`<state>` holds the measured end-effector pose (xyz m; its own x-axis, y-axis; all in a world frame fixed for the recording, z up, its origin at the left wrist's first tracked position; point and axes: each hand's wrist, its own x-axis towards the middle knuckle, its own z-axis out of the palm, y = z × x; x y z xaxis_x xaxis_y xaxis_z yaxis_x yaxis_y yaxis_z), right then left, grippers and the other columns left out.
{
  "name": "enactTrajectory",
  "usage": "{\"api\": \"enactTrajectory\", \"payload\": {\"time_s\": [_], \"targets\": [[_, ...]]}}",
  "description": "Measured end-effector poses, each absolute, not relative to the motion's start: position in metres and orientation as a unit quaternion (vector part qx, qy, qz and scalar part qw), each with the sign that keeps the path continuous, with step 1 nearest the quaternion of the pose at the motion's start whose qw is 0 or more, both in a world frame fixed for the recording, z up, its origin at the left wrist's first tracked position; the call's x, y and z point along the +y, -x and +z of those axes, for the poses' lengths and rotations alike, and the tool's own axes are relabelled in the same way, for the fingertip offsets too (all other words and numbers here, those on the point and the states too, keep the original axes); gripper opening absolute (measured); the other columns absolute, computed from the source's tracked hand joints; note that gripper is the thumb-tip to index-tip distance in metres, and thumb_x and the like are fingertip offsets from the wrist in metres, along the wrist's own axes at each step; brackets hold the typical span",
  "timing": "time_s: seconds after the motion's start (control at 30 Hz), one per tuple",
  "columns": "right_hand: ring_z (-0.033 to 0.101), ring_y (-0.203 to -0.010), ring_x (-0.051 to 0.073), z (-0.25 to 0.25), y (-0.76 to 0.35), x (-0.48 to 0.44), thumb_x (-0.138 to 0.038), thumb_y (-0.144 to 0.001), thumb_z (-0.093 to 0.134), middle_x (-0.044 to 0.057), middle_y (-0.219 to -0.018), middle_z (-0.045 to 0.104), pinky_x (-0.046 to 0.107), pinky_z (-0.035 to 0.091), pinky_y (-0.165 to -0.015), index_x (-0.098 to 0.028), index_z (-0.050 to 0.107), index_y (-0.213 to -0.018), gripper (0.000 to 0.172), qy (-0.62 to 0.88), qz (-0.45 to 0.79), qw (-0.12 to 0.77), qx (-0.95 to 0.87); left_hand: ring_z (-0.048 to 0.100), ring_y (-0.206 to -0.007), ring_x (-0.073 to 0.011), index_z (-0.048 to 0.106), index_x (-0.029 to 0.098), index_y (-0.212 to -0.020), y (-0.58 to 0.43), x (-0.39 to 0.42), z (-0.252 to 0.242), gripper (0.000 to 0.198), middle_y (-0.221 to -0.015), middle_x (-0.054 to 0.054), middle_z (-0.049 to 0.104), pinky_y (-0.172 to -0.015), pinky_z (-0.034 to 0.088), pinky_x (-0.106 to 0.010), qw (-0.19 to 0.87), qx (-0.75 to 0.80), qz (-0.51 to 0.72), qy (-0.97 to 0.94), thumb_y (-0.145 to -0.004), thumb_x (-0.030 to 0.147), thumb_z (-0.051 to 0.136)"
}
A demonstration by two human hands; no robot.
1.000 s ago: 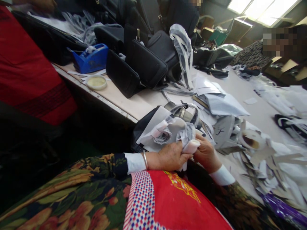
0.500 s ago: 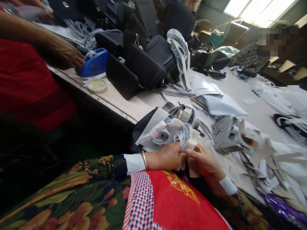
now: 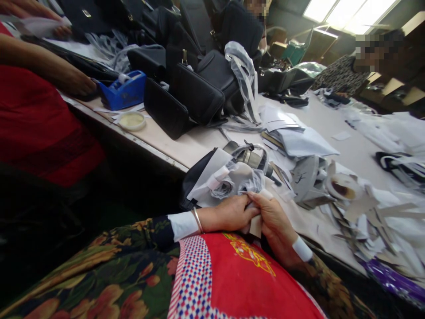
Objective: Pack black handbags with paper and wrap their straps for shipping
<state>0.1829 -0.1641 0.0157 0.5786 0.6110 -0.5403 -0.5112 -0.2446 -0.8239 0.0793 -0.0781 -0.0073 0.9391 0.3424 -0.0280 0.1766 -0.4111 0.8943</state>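
Note:
A black bag (image 3: 193,178) lies at the table's near edge with a white sheet (image 3: 208,172) over it. On top sits a coiled strap in clear plastic (image 3: 223,188), bound with a white band. Beside it is a second plastic-wrapped strap (image 3: 254,180), partly hidden by my fingers. My left hand (image 3: 230,215) is closed at its lower end, against my right hand (image 3: 274,216). Between them my fingers pinch a white paper strip (image 3: 266,193), mostly covered by the hands. A beige flap (image 3: 255,227) hangs below my fingers.
Black bags (image 3: 199,93) are heaped at the back. A blue tape dispenser (image 3: 122,91) and a round lid (image 3: 132,121) are at left, near a co-worker's hand (image 3: 78,84). A metal cylinder (image 3: 244,155), a cut container (image 3: 308,181) and paper scraps (image 3: 375,217) lie rightward.
My right hand has drawn in over the white strip, thumb now pressed along its top. The co-worker's hand has shifted left, off the tape dispenser. The view has moved slightly.

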Motion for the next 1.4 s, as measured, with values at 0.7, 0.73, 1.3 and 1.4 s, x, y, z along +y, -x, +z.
{"api": "enactTrajectory", "payload": {"time_s": [0.7,0.73,1.3,1.4], "targets": [[0.063,-0.064,0.015,0.016,-0.194,-0.163,-0.028,-0.063,0.086,0.001,-0.074,0.073,0.026,0.053,-0.064,-0.016,0.072,-0.079,0.024,0.584,0.488,0.648,-0.017,0.059,-0.077,-0.018,0.061,0.017,-0.076,-0.07,-0.059,0.017,0.025,-0.079,-0.005,0.061,-0.074,0.049,-0.032,0.353,0.198,0.205,-0.891,-0.098,0.025,0.051],[0.064,-0.064,0.015,0.017,-0.194,-0.163,-0.028,-0.064,0.085,0.001,-0.074,0.073,0.027,0.053,-0.064,-0.017,0.072,-0.078,0.023,0.586,0.489,0.646,-0.019,0.058,-0.076,-0.0173,0.059,0.017,-0.076,-0.07,-0.059,0.017,0.023,-0.077,-0.004,0.06,-0.073,0.048,-0.031,0.362,0.202,0.216,-0.884,-0.097,0.025,0.052],[0.062,-0.057,0.016,0.023,-0.193,-0.162,-0.029,-0.063,0.086,0.0,-0.067,0.071,0.028,0.052,-0.057,-0.017,0.069,-0.076,0.024,0.59,0.481,0.648,0.007,0.055,-0.084,-0.0185,0.058,0.018,-0.088,-0.067,-0.075,0.013,0.012,-0.087,-0.005,0.057,-0.076,0.049,-0.033,0.426,0.188,0.275,-0.841,-0.09,0.03,0.06],[0.065,-0.06,0.017,0.025,-0.19,-0.161,-0.028,-0.062,0.085,0.001,-0.071,0.074,0.028,0.053,-0.058,-0.017,0.07,-0.079,0.025,0.588,0.479,0.652,0.012,0.056,-0.095,-0.0218,0.061,0.017,-0.086,-0.07,-0.079,0.012,0.014,-0.088,-0.006,0.058,-0.085,0.05,-0.036,0.408,0.208,0.261,-0.85,-0.089,0.031,0.064]]}}
